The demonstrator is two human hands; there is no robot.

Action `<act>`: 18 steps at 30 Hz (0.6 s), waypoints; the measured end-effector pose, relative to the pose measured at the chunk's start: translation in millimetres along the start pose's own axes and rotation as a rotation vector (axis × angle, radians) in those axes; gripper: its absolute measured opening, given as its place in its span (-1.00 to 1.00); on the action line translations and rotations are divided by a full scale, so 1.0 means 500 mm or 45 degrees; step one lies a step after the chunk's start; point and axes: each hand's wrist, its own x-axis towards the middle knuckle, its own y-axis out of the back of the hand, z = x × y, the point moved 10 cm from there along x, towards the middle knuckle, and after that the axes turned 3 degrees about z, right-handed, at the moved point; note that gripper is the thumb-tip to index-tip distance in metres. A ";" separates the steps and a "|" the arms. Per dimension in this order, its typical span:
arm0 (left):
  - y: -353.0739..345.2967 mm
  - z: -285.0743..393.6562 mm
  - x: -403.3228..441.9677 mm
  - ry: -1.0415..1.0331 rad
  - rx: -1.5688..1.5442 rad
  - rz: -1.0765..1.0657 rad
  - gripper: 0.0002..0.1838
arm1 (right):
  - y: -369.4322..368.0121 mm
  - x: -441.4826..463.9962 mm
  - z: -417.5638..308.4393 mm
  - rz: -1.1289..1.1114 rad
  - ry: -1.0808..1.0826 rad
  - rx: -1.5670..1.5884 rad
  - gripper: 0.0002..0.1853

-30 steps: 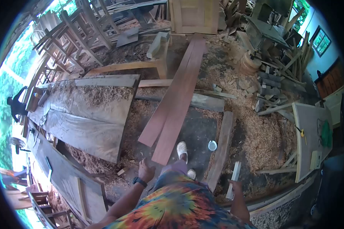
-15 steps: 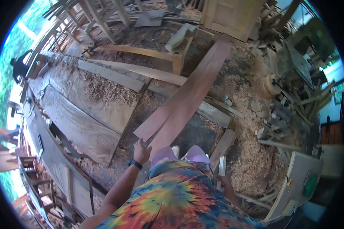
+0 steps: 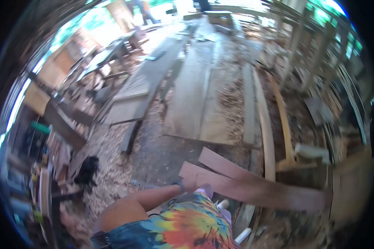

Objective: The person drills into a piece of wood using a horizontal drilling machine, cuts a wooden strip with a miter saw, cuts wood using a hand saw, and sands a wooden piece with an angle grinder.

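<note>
Two reddish planks (image 3: pixel 257 189) lie in a narrow V, their near ends apart and their far ends together at the right. My left hand (image 3: pixel 190 183), with a dark watch on the wrist, is at the near end of the lower plank and overlaps it. Blur smears its fingers, so I cannot make out whether they grip the wood. My right hand is out of sight beyond the tie-dye shirt (image 3: pixel 183 228). A pale, straight-edged object (image 3: pixel 242 235) shows just past the shirt's right side.
Wide boards (image 3: pixel 187 103) lie ahead on the shaving-covered floor. Long timber strips (image 3: pixel 265 124) run beside them at the right. A dark, shaggy thing (image 3: pixel 87 169) is at the left. Wooden frames (image 3: pixel 307 54) stand at the back right, and people are in the far background.
The view has swung left, so the planks now lie toward the right. My left hand has moved from beside the plank ends onto one. My right hand has gone from view.
</note>
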 end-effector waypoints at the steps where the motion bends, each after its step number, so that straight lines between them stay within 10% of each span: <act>1: -0.060 -0.057 0.019 -0.024 -0.002 0.076 -0.11 | 0.022 0.030 -0.070 0.010 0.045 -0.058 -0.70; 11: -0.004 -0.144 -0.279 0.507 -0.313 0.453 -0.18 | -0.055 0.187 -0.471 -0.140 0.397 -0.597 -0.70; 18: -0.091 -0.357 -0.464 0.828 -0.754 0.663 -0.12 | -0.574 0.162 -0.471 -0.621 0.969 -1.907 -0.42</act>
